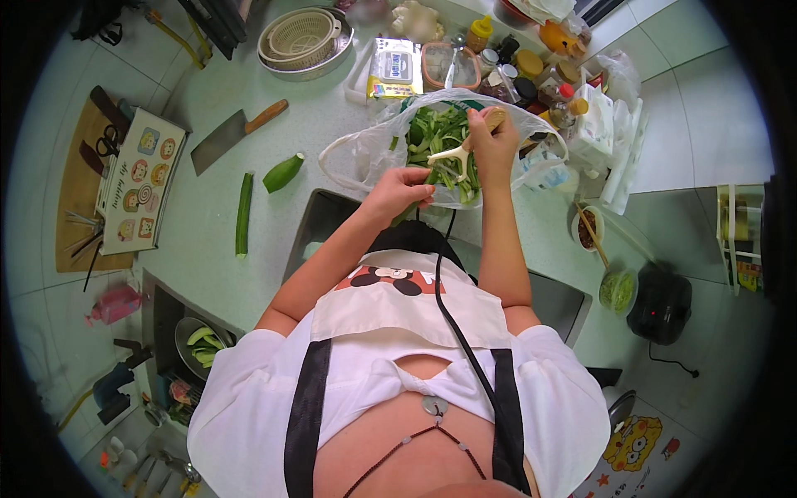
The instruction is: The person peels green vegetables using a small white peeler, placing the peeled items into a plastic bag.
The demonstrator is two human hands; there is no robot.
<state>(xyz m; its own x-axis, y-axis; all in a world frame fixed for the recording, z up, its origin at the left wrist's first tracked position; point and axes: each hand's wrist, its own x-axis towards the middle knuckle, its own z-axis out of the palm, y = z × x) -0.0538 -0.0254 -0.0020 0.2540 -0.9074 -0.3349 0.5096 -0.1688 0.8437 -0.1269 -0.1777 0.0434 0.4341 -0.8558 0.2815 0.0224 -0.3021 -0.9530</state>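
Note:
My right hand [495,148] is closed round the handle of a cream-coloured peeler [451,155], its forked head pointing left. Beside it, the fingers of my left hand [400,194] are bent together on a green vegetable [404,217], mostly hidden under the hand. Both hands are over the near side of a clear plastic bag [349,158], which lies open around a heap of green peelings [440,124]. To the left on the counter are a short green gourd piece [284,173] and a long, thin green vegetable [244,214].
A cleaver [222,143] with a wooden handle lies at the left. Behind the bag stand a wipes pack [395,68], nested strainers [300,38] and several jars [525,90]. The sink [314,217] is below my hands; a bowl of cut greens [618,290] sits right.

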